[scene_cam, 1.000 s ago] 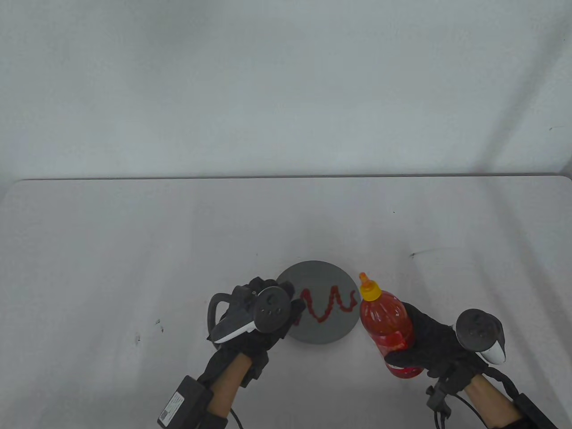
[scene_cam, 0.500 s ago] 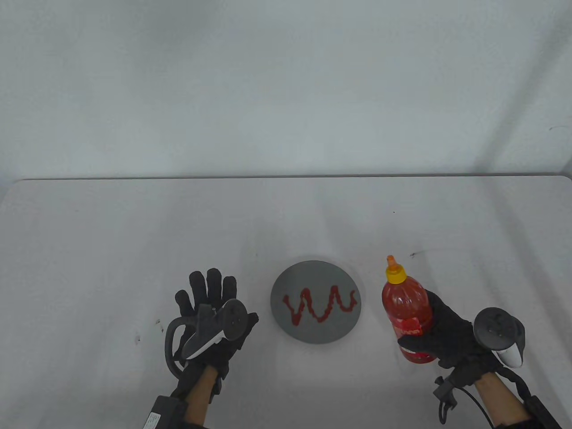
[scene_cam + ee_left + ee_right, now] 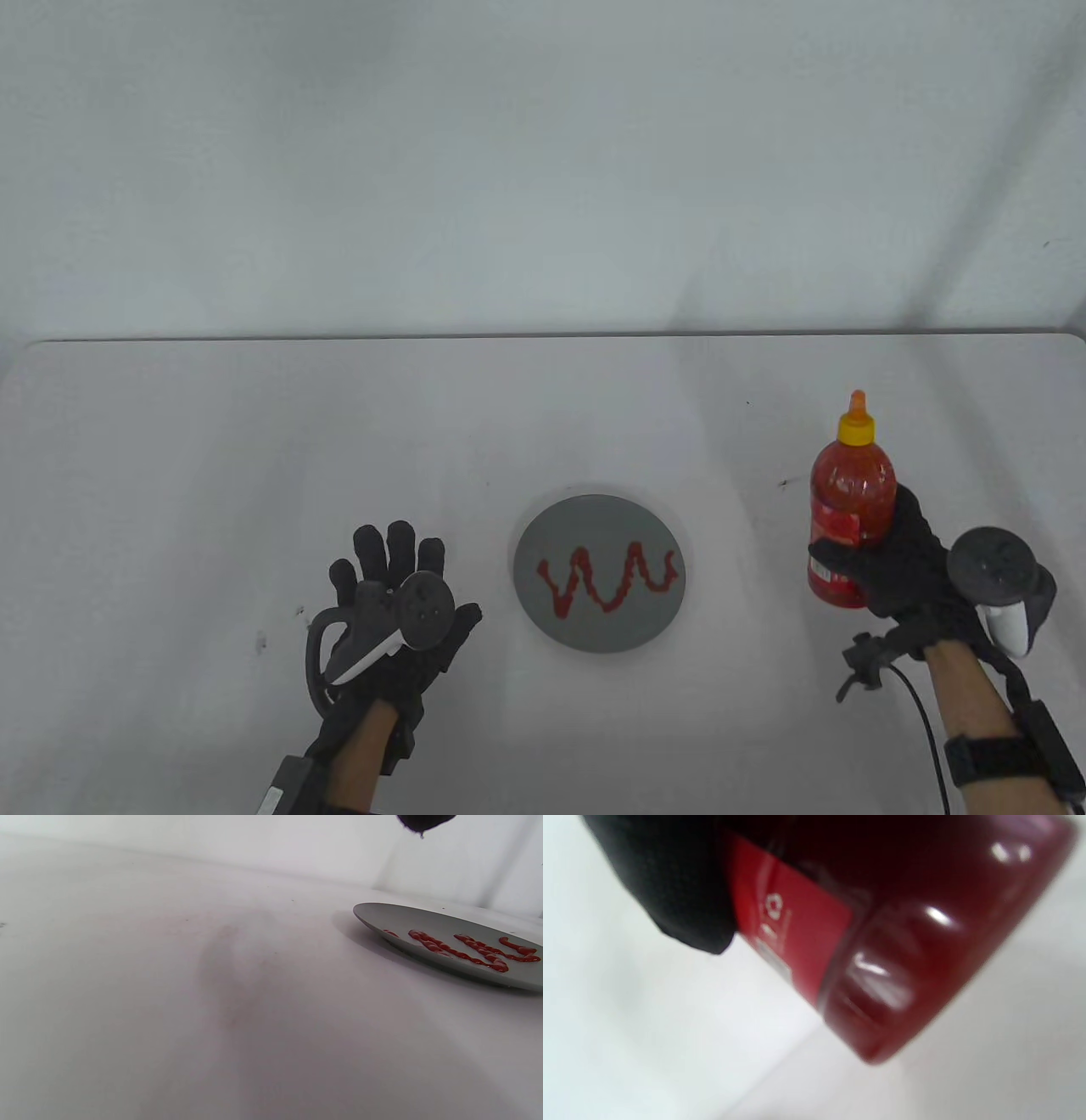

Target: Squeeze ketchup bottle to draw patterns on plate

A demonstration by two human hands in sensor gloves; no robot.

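Observation:
A round grey plate lies on the white table with a red ketchup zigzag across it. The plate and the zigzag also show at the right of the left wrist view. My right hand grips an upright red ketchup bottle with a yellow cap, well right of the plate. In the right wrist view the bottle fills the frame, a gloved finger curled round it. My left hand lies flat with straight fingers left of the plate, holding nothing.
The white table ends at a far edge before a pale wall. A few small dark specks mark its surface near the left hand and beyond the bottle. A cable trails from the right wrist.
The right hand carried the bottle away from the plate's right rim, right and farther back, standing it upright. The left hand left the plate's left rim, moved left and opened flat.

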